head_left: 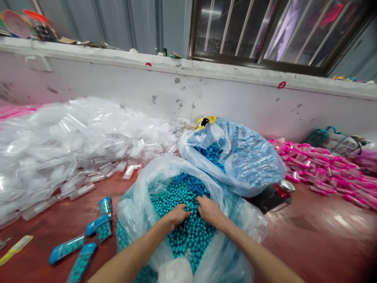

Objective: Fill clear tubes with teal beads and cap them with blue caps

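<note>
A large clear plastic bag (pixel 141 177) stands open in front of me, full of small teal beads (pixel 188 236). Blue plastic caps (pixel 188 182) lie on the beads toward the back of the bag. Both my hands are inside its mouth. My left hand (pixel 177 216) rests on the beads, its fingers bent but apart and some hidden underneath. Close beside it on the right, my right hand (pixel 208 210) touches the beads near the caps, thumb and fingers apart. Neither hand visibly holds anything.
Behind stands a second bag (pixel 253 157) of blue parts. Clear plastic cases (pixel 88 141) are heaped at left, pink-filled packs (pixel 321 165) at right. Several blue-capped bead containers (pixel 82 261) lie on the red surface (pixel 318 236) at front left. A dark metal-lidded object (pixel 273 196) sits beside the bags.
</note>
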The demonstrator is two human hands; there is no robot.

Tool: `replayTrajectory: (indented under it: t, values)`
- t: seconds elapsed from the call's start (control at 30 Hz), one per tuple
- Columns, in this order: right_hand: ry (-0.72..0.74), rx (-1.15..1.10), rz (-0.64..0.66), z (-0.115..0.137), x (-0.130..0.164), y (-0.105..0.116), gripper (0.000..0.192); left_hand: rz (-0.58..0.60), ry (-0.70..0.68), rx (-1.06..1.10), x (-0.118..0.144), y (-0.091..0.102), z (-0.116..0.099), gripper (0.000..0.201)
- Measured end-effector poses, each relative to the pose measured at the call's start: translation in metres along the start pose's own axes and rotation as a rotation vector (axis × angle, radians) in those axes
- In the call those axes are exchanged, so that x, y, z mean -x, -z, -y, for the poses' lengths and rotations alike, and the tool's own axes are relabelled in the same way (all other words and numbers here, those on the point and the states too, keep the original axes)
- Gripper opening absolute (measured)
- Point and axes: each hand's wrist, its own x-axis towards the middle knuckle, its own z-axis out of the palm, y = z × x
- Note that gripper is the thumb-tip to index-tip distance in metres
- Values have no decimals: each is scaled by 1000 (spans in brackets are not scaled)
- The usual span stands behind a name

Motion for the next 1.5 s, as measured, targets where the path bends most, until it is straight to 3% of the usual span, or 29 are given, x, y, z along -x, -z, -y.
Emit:
replayTrajectory:
  t: [0.13,0.23,0.43,0.63,0.73,0.87,1.07,1.27,1.4,1.5]
  values:
    - [-111,51,-120,1,-17,11,23,104,14,266,3,6,4,29]
    - [-132,66,-128,5,-31,10,21,154,17,413,4,8,4,34]
    - [2,47,-100,2,-19,9,18,136,-59,594,16,13,-1,35]
    - [135,9,9,-1,5,-2,25,54,-74,518,22,15,-1,24]
    - [85,22,10,-3,6,-5,26,-71,-21,369,17,13,5,13]
    - [-14,16,7,-3,3,-9,31,-167,36,205,3,6,5,18]
    - [33,-161,40,-6,1,-11,29,-13,45,269,-8,-6,-6,18]
    - [83,-417,20,-15,4,7,28,200,-26,448,9,12,-5,35]
    - [104,-461,-160,-12,8,10,22,161,-96,470,20,18,-10,34]
    - [103,-375,-198,-2,14,9,23,73,-170,460,24,15,-11,34]
